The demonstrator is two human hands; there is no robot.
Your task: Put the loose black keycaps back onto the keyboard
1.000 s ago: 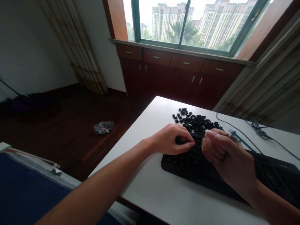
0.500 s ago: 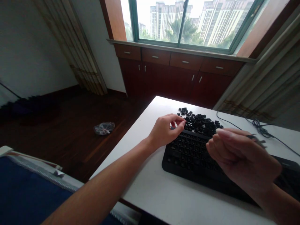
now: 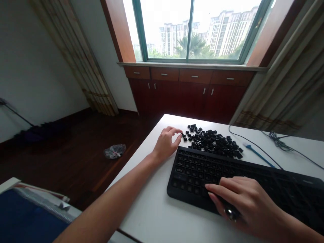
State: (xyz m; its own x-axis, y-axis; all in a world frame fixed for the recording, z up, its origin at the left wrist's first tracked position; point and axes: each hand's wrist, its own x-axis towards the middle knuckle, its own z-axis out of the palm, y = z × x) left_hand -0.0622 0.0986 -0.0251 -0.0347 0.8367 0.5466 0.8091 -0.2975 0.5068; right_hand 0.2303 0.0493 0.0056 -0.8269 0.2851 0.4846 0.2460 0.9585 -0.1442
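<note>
The left hand (image 3: 164, 144) is rested over the far left of the table, its thumb and forefinger spread with a gap between them; nothing can be made out in that gap. The fingertips are held just beside the nearest loose keys (image 3: 185, 139), though whether any is touched cannot be told. The right hand (image 3: 246, 199) is laid over the keyboard (image 3: 186, 185), forefinger and thumb brought close together near its front edge. In its curl a dark thing with a shiny end (image 3: 231, 213) seems to be gripped; its kind cannot be told.

On the keyboard's left part, rows of square sockets look bare of caps. Behind it the main pile of keys (image 3: 212, 140) is heaped, with a few scattered toward the left hand. To the right of the pile a blue brush (image 3: 260, 156) is laid on the white table (image 3: 149, 202), and beyond it a cable (image 3: 277, 140) is bunched.

For good handling, small pieces are probably best pinched singly by opposite sides, with the pile left undisturbed. The right hand should be kept light on the keyboard, so that it is steadied without being pushed askew.
</note>
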